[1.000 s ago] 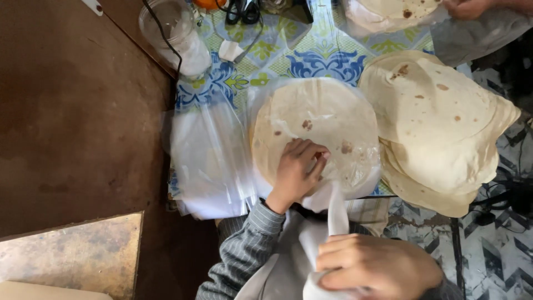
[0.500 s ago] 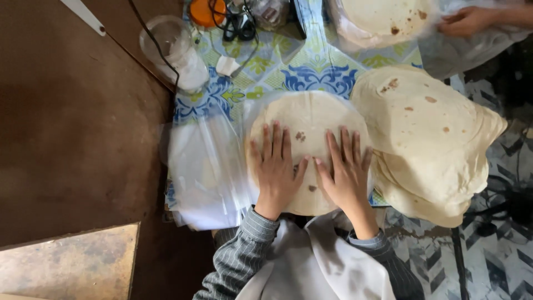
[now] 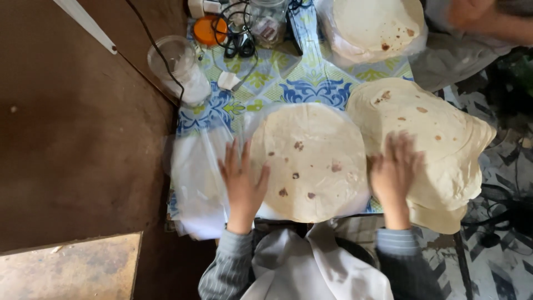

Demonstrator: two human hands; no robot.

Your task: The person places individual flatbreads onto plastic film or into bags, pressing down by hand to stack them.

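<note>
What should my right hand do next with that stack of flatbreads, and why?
Probably lift the top flatbread: your right hand lies spread on the stack of flatbreads, while your left hand rests at the edge of the single flatbread on clear plastic.

Two bare hands, left hand (image 3: 242, 186) and right hand (image 3: 392, 173), no gloves or rings seen; grey long sleeves (image 3: 223, 272) with thin pale stripes, ribbed cuffs; white apron (image 3: 316, 270) over chest, near edge
</note>
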